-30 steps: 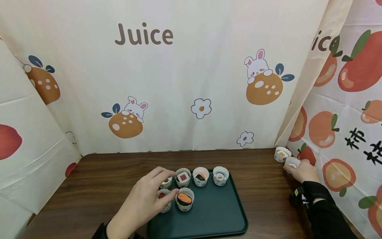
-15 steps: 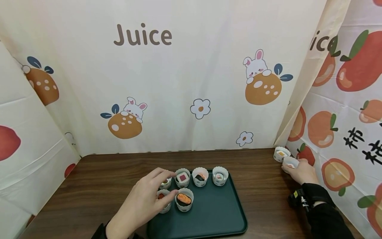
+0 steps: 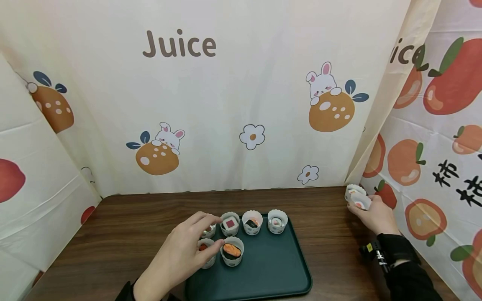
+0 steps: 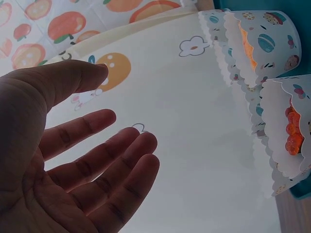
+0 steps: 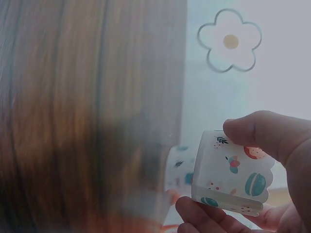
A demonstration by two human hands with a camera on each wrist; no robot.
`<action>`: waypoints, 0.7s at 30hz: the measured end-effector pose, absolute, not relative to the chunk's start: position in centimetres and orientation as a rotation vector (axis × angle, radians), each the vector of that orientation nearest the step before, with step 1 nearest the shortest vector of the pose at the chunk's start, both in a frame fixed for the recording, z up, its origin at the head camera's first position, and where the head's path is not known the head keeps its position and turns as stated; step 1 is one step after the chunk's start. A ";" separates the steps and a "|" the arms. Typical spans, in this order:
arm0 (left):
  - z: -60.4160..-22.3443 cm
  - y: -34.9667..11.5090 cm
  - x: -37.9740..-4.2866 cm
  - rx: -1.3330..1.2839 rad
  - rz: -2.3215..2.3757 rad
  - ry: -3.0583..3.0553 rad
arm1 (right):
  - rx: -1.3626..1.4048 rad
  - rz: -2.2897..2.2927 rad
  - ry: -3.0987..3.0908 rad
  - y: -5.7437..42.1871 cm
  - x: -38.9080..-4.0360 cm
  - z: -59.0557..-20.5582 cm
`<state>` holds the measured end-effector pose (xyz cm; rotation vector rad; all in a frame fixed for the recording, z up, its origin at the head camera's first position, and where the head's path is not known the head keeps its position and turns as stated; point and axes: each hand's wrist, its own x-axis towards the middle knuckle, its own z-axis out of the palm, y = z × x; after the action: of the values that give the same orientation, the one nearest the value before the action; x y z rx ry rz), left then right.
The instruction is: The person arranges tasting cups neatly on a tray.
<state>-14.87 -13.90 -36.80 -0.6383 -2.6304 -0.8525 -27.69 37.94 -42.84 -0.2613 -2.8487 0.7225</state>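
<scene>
My right hand (image 3: pixel 378 215) pinches a white paper cup (image 5: pixel 233 170) printed with small coloured pictures, thumb on one side and fingers on the other. In the head view it overlaps a second paper cup (image 3: pixel 351 190) at the table's back right corner. My left hand (image 3: pixel 180 246) hovers over the left part of a dark green tray (image 3: pixel 275 267), fingers loosely spread and holding nothing. Its thumb tip overlaps the rim of a cup with orange-topped sushi (image 3: pixel 232 251). Partly behind that hand is a cup with red-orange beads (image 4: pixel 294 131).
Along the tray's back edge stand cups with a white sushi piece with a red centre (image 3: pixel 229 223), a salmon-and-black piece (image 3: pixel 252 222) and a round roll (image 3: pixel 277 221). Printed curtains (image 3: pixel 211 104) rise behind and beside the brown wooden table (image 3: pixel 324 234).
My right hand has moved slightly to the left with the cup, which now overlaps the neighbouring cup more in the head view. The left hand and the tray have stayed put.
</scene>
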 end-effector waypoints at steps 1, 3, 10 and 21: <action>-36.8 -13.9 -14.9 -0.641 -0.851 -2.628 | -0.253 0.728 -2.845 37.6 -27.6 -42.7; -36.8 -13.9 -14.9 -0.650 -0.846 -2.621 | -0.233 0.740 -2.834 37.0 -27.5 -42.4; -36.9 -14.0 -14.9 -0.654 -0.847 -2.621 | -0.119 0.755 -2.800 34.8 -26.6 -41.3; -36.8 -13.8 -14.8 -0.638 -0.848 -2.641 | 0.108 0.774 -2.705 31.0 -24.8 -40.2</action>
<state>-14.83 -13.81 -36.80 -0.6381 -2.6410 -0.8478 -24.75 31.04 -40.18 0.1084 -2.7046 0.7738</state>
